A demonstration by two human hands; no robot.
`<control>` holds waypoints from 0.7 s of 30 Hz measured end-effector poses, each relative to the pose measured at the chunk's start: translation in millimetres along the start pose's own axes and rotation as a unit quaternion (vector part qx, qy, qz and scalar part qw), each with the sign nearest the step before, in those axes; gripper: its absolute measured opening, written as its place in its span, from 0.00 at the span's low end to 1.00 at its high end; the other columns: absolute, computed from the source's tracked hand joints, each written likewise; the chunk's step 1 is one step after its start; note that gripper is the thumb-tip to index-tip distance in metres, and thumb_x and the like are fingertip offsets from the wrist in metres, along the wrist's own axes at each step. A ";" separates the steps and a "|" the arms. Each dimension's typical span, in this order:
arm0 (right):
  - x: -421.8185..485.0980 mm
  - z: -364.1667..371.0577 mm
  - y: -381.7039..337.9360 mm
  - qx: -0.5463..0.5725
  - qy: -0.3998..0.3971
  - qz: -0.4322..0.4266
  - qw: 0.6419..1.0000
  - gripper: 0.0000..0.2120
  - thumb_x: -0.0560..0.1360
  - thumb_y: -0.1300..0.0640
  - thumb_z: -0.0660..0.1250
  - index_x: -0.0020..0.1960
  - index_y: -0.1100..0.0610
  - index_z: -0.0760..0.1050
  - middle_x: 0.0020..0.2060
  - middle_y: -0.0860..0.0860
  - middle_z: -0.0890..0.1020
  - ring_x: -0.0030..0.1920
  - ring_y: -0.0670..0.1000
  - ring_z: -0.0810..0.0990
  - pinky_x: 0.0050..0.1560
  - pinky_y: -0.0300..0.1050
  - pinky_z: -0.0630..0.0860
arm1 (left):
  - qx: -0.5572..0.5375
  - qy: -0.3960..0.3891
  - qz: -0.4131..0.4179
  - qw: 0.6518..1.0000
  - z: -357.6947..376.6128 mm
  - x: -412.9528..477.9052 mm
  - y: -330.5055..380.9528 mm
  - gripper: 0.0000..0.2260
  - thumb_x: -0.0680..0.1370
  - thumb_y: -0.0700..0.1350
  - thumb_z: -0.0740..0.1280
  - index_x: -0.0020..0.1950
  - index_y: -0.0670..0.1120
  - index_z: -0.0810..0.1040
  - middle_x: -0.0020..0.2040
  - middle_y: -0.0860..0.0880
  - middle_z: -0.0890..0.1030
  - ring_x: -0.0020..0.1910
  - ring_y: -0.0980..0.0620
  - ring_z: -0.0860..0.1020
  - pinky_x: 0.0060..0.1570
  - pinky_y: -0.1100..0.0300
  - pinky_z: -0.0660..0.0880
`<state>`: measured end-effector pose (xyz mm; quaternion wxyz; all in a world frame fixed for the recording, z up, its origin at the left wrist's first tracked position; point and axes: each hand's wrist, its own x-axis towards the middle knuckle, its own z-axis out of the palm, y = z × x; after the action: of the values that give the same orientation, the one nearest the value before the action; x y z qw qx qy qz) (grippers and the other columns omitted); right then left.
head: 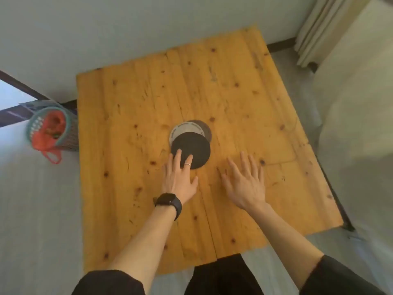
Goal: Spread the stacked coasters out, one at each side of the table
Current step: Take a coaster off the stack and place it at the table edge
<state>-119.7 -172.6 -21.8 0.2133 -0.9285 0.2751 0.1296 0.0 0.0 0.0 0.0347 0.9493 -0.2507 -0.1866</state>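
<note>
Round coasters lie fanned out near the middle of the wooden table [131, 99]. A black coaster [194, 146] is on top and nearest me. Under it lies a white coaster [186, 129] with print along its rim, and a dark brown coaster [205, 126] peeks out behind. My left hand [179, 177] lies flat with its fingertips pressing on the near edge of the black coaster; it wears a ring and a black watch. My right hand [244, 182] hovers over bare wood to the right of the coasters, fingers spread, holding nothing.
A small basket [70, 133] with a red bag inside stands on the floor by the table's left edge. A wall runs along the far side. Curtains [314, 33] hang at the back right and a pale bed or sofa [357, 116] sits on the right.
</note>
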 end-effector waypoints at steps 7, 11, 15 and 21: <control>7.3 39.5 13.0 -0.066 0.028 -0.018 0.997 0.31 0.81 0.33 0.42 0.81 0.40 0.40 0.82 0.49 0.41 0.80 0.54 0.35 0.76 0.64 0.35 | 0.073 0.056 0.051 0.994 8.6 21.1 -18.1 0.21 0.81 0.55 0.62 0.73 0.51 0.68 0.75 0.42 0.67 0.71 0.39 0.70 0.65 0.45 0.71; 13.0 35.4 10.4 -0.057 0.000 -0.012 0.998 0.31 0.81 0.32 0.39 0.80 0.39 0.37 0.81 0.48 0.36 0.80 0.53 0.33 0.74 0.63 0.31 | 0.101 0.029 0.085 0.991 -4.2 32.0 -24.0 0.21 0.82 0.55 0.59 0.74 0.51 0.68 0.75 0.43 0.68 0.69 0.40 0.71 0.62 0.47 0.72; 12.7 30.8 11.2 -0.062 -0.044 -0.005 0.997 0.31 0.79 0.31 0.35 0.78 0.37 0.30 0.79 0.47 0.30 0.77 0.52 0.26 0.74 0.65 0.31 | 0.140 0.039 0.138 0.980 -11.3 29.0 -27.0 0.19 0.83 0.52 0.59 0.72 0.47 0.72 0.71 0.38 0.73 0.63 0.37 0.77 0.54 0.46 0.77; 14.4 23.0 8.5 -0.073 -0.089 0.006 0.993 0.31 0.77 0.29 0.31 0.76 0.37 0.25 0.76 0.47 0.24 0.74 0.52 0.20 0.74 0.65 0.29 | 0.131 0.012 0.143 0.981 -26.9 36.9 -19.9 0.16 0.84 0.43 0.55 0.70 0.46 0.71 0.67 0.37 0.76 0.56 0.38 0.80 0.50 0.49 0.79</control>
<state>-115.6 -174.8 -49.8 0.1677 -0.9247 0.2503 0.2328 48.9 -1.4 9.3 -0.0601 0.9021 -0.4059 -0.1338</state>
